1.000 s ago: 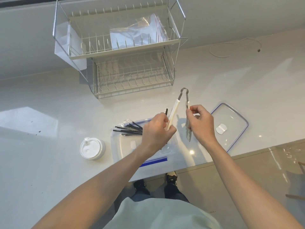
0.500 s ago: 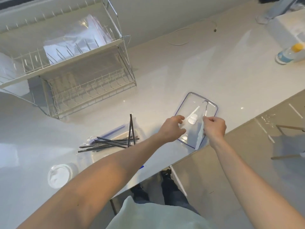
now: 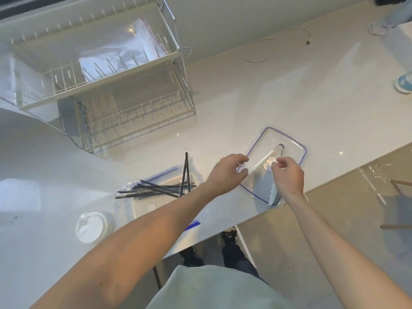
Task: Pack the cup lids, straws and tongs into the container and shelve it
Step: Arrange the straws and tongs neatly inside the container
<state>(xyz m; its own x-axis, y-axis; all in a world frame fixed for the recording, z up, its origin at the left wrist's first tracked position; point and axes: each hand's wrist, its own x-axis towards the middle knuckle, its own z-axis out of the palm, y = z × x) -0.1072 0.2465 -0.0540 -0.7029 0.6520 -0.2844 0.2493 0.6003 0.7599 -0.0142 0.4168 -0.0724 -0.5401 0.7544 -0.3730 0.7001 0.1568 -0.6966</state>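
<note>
Both hands were over the clear lid (image 3: 287, 139) at the counter (image 3: 256, 103) edge. Left hand (image 3: 225, 172) hovered with fingers loosely curled, its grip holding nothing. Right hand (image 3: 287, 175) pinched thumb and fingertips together above the tongs (image 3: 262, 160); whether that grip actually touched the tongs, I couldn't tell. Tongs lay on the lid, white handles spread, metal hinge pointing away. Black straws (image 3: 160, 188) sat fanned across the clear container (image 3: 142, 210), with the white cup lids (image 3: 93, 226) stacked just beside it. Wire rack (image 3: 124, 90) stood behind.
</note>
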